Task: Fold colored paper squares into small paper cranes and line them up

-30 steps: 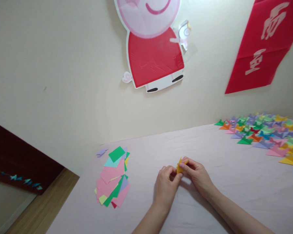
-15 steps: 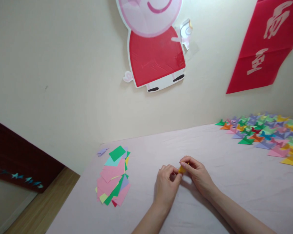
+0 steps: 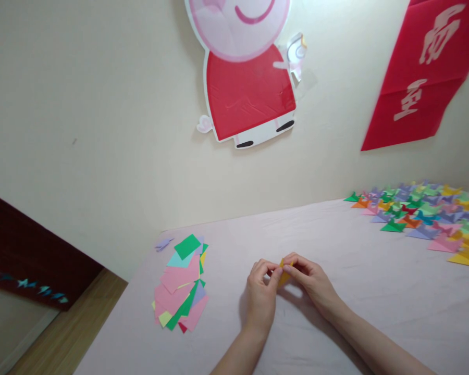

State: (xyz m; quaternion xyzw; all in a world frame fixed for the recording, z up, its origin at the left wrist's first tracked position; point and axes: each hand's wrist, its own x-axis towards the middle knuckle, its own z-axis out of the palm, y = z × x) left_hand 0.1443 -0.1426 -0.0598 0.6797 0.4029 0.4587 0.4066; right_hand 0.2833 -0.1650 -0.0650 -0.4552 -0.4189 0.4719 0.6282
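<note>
Between my fingertips is a small folded piece of yellow paper (image 3: 284,279), partly hidden by the thumbs and fingers. My left hand (image 3: 262,291) pinches its left side between thumb and forefinger. From the right, my right hand (image 3: 311,278) grips it with thumb and fingers closed. Both hands are close together above the cloth-covered table (image 3: 234,245). The pile of coloured paper sheets (image 3: 175,297) in pink, green, yellow and other colours lies to the left of my hands.
Rows of folded paper figures (image 3: 426,219) in many colours stand at the right back. A small lilac folded paper (image 3: 163,244) lies beyond the sheets. Behind the table rises a wall with a pig cutout (image 3: 250,88) and a red banner (image 3: 410,88).
Both hands have shifted slightly left with the yellow paper, and the fingertips have come closer together. The paper sheets and folded figures stay as they were.
</note>
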